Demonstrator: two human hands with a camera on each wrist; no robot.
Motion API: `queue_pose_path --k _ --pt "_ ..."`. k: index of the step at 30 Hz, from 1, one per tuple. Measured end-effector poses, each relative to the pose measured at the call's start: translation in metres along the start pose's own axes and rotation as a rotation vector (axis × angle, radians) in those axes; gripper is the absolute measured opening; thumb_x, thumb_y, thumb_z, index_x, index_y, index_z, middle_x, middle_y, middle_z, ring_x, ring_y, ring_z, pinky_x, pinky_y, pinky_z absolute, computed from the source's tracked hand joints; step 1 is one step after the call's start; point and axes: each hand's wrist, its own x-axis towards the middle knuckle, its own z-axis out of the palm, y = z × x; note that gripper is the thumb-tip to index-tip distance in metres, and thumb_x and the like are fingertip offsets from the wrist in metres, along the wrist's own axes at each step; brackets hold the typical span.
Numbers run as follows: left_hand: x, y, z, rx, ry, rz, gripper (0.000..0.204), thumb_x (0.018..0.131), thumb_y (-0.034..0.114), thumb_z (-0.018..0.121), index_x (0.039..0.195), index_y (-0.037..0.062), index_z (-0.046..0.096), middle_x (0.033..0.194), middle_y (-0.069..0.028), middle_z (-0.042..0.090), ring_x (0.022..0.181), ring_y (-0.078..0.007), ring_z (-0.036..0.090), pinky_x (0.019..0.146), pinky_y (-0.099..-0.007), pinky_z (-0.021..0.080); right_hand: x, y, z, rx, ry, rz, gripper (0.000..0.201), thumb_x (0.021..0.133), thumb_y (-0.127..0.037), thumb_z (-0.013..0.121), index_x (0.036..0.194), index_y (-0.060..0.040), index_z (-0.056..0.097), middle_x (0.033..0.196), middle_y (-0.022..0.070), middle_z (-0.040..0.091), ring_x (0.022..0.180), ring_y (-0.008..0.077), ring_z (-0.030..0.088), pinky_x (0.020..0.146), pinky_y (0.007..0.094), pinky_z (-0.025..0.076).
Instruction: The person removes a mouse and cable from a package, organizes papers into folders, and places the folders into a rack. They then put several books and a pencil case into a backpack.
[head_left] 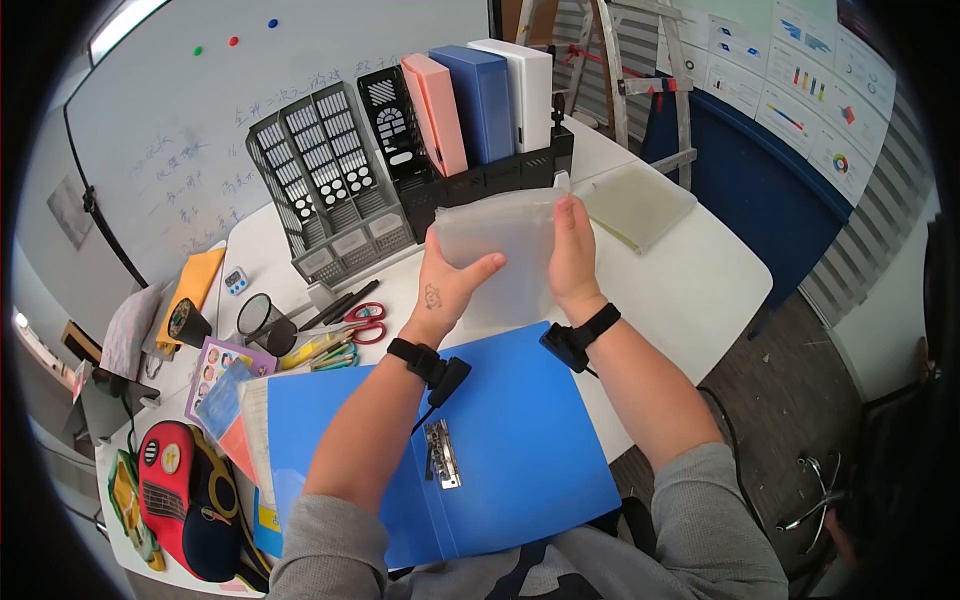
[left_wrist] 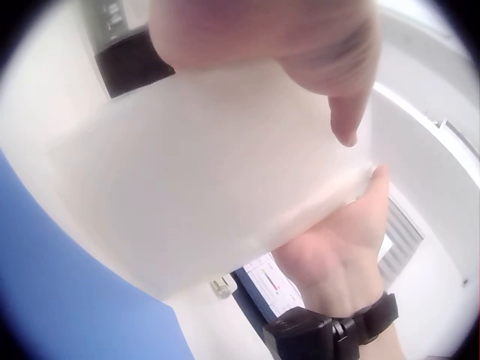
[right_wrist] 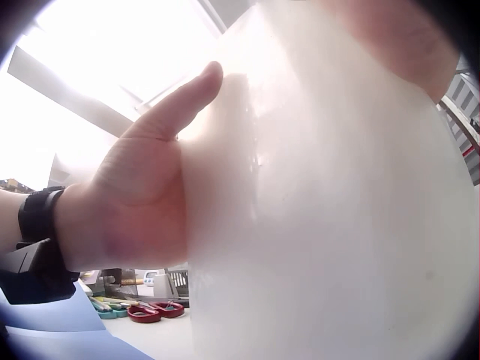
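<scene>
Both hands hold up a stack of translucent plastic sleeves (head_left: 505,255) over the far edge of an open blue binder (head_left: 530,430). My left hand (head_left: 448,285) grips the left side, its thumb lying across the front and its fingers hidden behind. On the right side, my right hand (head_left: 574,255) holds the edge with the thumb pointing up. The right wrist view shows the sleeves (right_wrist: 322,202) as a milky sheet between the two hands. A metal clip (head_left: 441,455) lies along the binder's spine.
Behind the sleeves stand a grey file rack (head_left: 345,190) and a black holder with pink, blue (head_left: 475,100) and white file boxes. A clear folder (head_left: 640,205) lies at the right. Red scissors (head_left: 368,322), pens, a mesh cup (head_left: 262,320) and a red pencil case (head_left: 170,490) are at the left.
</scene>
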Motion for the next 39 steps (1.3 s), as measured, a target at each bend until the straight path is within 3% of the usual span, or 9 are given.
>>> queue_pose_path --k 7,9,15,20,24,28,31,33,39 --pt "-0.006 0.005 -0.002 -0.026 0.07 0.055 0.097 0.079 0.026 0.086 0.15 -0.0017 0.025 0.132 -0.0166 0.053 0.119 -0.024 0.056 0.103 -0.0366 0.047 0.0 -0.02 -0.001 0.108 -0.076 0.004 0.055 0.099 -0.047 0.059 0.128 -0.0003 0.056 0.113 0.0084 0.063 0.105 0.0153 0.056 0.095 0.0282 0.043" --pt "-0.003 0.011 0.0 0.051 0.175 0.221 0.079 0.087 0.029 0.077 0.147 -0.0004 0.035 0.131 -0.0152 0.055 0.116 -0.0211 0.055 0.099 -0.0334 0.047 0.002 -0.029 0.003 0.099 -0.051 -0.002 0.049 0.099 -0.042 0.06 0.125 -0.0006 0.059 0.112 0.0069 0.064 0.104 0.0138 0.056 0.093 0.0272 0.043" --pt "0.015 0.021 0.012 0.098 0.419 0.118 0.036 0.101 0.029 0.055 0.124 0.0002 0.06 0.111 -0.0082 0.065 0.099 -0.0139 0.057 0.087 -0.0281 0.046 0.004 -0.036 0.005 0.17 -0.014 0.094 0.031 0.098 -0.029 0.062 0.113 -0.0019 0.066 0.104 0.0019 0.067 0.092 0.0093 0.057 0.082 0.0251 0.045" --pt "0.014 0.034 0.021 0.059 0.427 0.095 0.036 0.102 0.03 0.052 0.119 0.0003 0.062 0.107 -0.0069 0.067 0.096 -0.0133 0.058 0.086 -0.0269 0.045 0.007 -0.028 0.013 0.04 0.081 -0.059 0.029 0.098 -0.027 0.061 0.112 -0.0022 0.066 0.102 0.0019 0.068 0.086 0.0057 0.056 0.074 0.0221 0.044" --pt "0.017 0.034 0.021 0.051 0.438 0.07 0.036 0.102 0.028 0.05 0.124 0.0004 0.06 0.106 -0.0075 0.067 0.095 -0.0132 0.057 0.084 -0.0266 0.045 0.006 -0.03 0.012 0.124 0.081 0.03 0.03 0.098 -0.029 0.063 0.11 -0.002 0.066 0.096 0.001 0.066 0.08 0.0072 0.055 0.072 0.0243 0.045" --pt "0.012 0.032 0.02 0.096 0.404 0.069 0.047 0.1 0.035 0.055 0.133 0.0008 0.053 0.112 -0.0096 0.066 0.101 -0.0159 0.059 0.09 -0.0284 0.046 0.009 -0.03 0.009 0.013 0.069 0.056 0.037 0.099 -0.038 0.062 0.106 -0.0021 0.066 0.086 -0.0001 0.063 0.074 0.0086 0.053 0.07 0.0263 0.045" --pt "0.006 0.006 0.007 0.305 0.27 0.326 0.064 0.093 0.037 0.068 0.14 0.0012 0.044 0.119 -0.0131 0.063 0.109 -0.0201 0.06 0.097 -0.0317 0.046 0.014 -0.034 0.004 -0.087 0.026 0.122 0.043 0.1 -0.044 0.06 0.104 -0.0024 0.065 0.086 0.0 0.062 0.076 0.0092 0.053 0.073 0.0262 0.045" --pt "-0.007 0.022 0.011 0.262 0.11 0.052 0.074 0.085 0.031 0.08 0.139 0.0004 0.041 0.123 -0.0161 0.061 0.114 -0.0235 0.06 0.1 -0.0348 0.047 0.012 -0.031 0.003 -0.099 0.023 0.124 0.046 0.1 -0.048 0.058 0.104 -0.0025 0.065 0.088 0.0003 0.062 0.079 0.0095 0.054 0.075 0.026 0.045" --pt "-0.005 -0.01 0.007 0.048 0.115 0.042 0.067 0.085 0.025 0.082 0.132 -0.0005 0.043 0.122 -0.0148 0.061 0.109 -0.0212 0.061 0.095 -0.035 0.051 -0.002 -0.001 -0.009 0.255 -0.162 0.092 0.053 0.104 -0.052 0.048 0.114 -0.001 0.061 0.103 0.0044 0.064 0.097 0.0127 0.056 0.088 0.0281 0.044"
